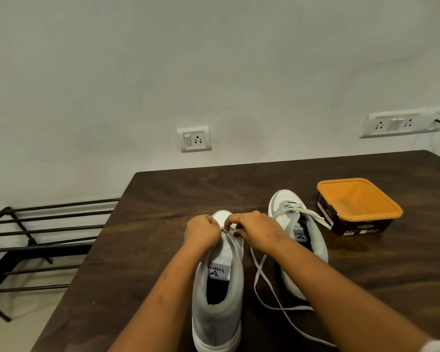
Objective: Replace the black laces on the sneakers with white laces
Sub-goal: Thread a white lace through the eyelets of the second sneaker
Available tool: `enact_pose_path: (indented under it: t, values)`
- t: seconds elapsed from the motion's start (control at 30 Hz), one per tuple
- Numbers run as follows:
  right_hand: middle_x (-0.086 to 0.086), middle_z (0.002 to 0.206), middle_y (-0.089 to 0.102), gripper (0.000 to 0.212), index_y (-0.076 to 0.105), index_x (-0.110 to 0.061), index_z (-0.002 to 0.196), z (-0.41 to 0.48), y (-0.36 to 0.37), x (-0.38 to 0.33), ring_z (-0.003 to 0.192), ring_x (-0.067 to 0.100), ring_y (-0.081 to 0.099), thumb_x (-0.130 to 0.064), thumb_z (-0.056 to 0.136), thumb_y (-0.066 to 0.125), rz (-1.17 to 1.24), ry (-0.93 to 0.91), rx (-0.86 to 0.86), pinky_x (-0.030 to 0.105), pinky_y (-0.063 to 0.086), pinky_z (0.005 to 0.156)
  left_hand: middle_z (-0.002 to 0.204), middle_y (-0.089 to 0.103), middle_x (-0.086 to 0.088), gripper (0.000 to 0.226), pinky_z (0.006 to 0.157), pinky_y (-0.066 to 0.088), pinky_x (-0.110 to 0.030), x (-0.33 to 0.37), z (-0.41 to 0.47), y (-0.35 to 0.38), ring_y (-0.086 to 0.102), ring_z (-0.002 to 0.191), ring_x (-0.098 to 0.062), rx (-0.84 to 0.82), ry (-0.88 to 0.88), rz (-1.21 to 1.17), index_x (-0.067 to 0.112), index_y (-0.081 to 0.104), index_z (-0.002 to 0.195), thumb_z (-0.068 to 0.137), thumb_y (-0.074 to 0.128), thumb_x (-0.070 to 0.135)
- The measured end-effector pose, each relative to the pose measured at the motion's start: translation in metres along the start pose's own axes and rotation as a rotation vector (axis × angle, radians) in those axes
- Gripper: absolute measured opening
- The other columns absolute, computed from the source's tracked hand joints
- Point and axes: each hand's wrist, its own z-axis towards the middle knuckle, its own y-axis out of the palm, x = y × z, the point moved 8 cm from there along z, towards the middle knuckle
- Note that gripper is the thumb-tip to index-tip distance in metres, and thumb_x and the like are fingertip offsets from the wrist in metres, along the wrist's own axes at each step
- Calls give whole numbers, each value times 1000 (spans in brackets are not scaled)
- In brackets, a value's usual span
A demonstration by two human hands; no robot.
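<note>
Dark wood bench (163, 199), bearing two grey-and-white sneakers, both toes pointing to the far edge. Near sneaker (217, 308) stands at the near edge, about midway along it; its tongue label faces up and the mouth is open. Both hands work at its toe end. Left hand (202, 233) is clenched, fingers curled in over the lowest eyelets, pinching a white lace (233, 243) against the shoe. Right hand (258, 231) is likewise closed, thumb and forefinger nipping the same lace just beside the left hand; the two hands are nearly touching. What exactly lies under the fingertips cannot be told. Loose lace runs off the shoe's right side and lies in crossed loops on the bench between the sneakers, trailing to the near edge under the right forearm.

Far sneaker (294, 224) lies to the right, partly covered by the right forearm. It carries a white lace through the lower eyelets, ends hanging loose to the right.

Orange-rimmed tub (381, 212) stands toward the far right corner, near the far sneaker. Off the left edge, a black rack (36, 237).
</note>
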Motion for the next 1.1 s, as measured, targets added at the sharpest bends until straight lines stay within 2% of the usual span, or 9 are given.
enact_pose_path:
  t: [0.2, 0.33, 0.4, 0.5, 0.63, 0.8, 0.97, 1.03, 1.1]
  values:
    - [-4, 104, 68, 25, 62, -39, 107, -1, 4, 2, 93, 18, 64, -19, 93, 58, 80, 8, -32, 37, 54, 80, 87, 63, -8, 29, 42, 42, -19, -12, -11, -17, 61, 69, -21, -49, -204, -1036, 14, 41, 78, 98, 28, -2]
    - [-4, 106, 67, 27, 63, -38, 108, 1, 7, 4, 96, 19, 63, -17, 92, 57, 117, -1, -60, 37, 53, 83, 68, 51, -4, 30, 54, 53, -27, 10, -19, -33, 56, 53, -14, -8, -130, -1493, 14, 43, 75, 100, 29, 5]
    - [-2, 107, 66, 26, 65, -37, 109, 1, 7, 4, 96, 19, 63, -17, 94, 56, 141, -5, -75, 36, 53, 84, 67, 46, -2, 27, 55, 43, -25, 13, -13, -44, 43, 54, -13, 27, 3, -1149, 16, 46, 77, 99, 35, 6]
    - [-1, 107, 67, 23, 66, -35, 109, 4, 8, 5, 96, 18, 63, -20, 94, 58, 175, -14, -77, 36, 52, 85, 91, 58, -3, 11, 69, 43, -24, 27, -14, -30, 52, 80, -18, -37, 328, -245, 18, 56, 90, 89, 54, 6]
    - [-6, 98, 66, 30, 67, -39, 108, 7, 11, 9, 88, 16, 63, -14, 92, 60, 191, -17, -94, 38, 53, 85, 129, 43, -1, 33, 98, 41, -32, 11, -15, 11, 41, 121, -20, -228, 356, 359, 18, 57, 111, 78, 58, 12]
    - [-2, 90, 64, 30, 68, -36, 107, 7, 13, 13, 71, 18, 66, -12, 91, 62, 270, -13, -120, 36, 58, 74, 125, 48, 6, 19, 93, 46, -36, 23, -15, -1, 45, 117, -17, -11, 421, 392, 23, 69, 101, 85, 60, 30]
    - [0, 97, 64, 34, 65, -29, 117, 8, 16, 14, 64, 17, 65, -7, 95, 52, 302, 18, -133, 31, 58, 74, 105, 65, 2, 18, 80, 50, -35, 22, -15, -10, 60, 98, -23, 126, 374, 281, 27, 69, 91, 86, 53, 19]
    - [-1, 97, 65, 35, 65, -31, 116, 8, 17, 15, 66, 19, 67, -7, 95, 51, 295, 22, -134, 33, 58, 76, 94, 69, -2, 22, 79, 52, -38, 17, -11, -17, 63, 89, -25, 167, 321, 37, 26, 67, 81, 85, 52, 10]
    - [-4, 96, 64, 34, 64, -32, 116, 9, 18, 16, 68, 20, 68, -9, 95, 53, 288, 31, -144, 33, 58, 76, 88, 70, -6, 27, 79, 55, -43, 9, -8, -35, 65, 82, -25, 226, 217, -510, 21, 61, 75, 89, 48, 3]
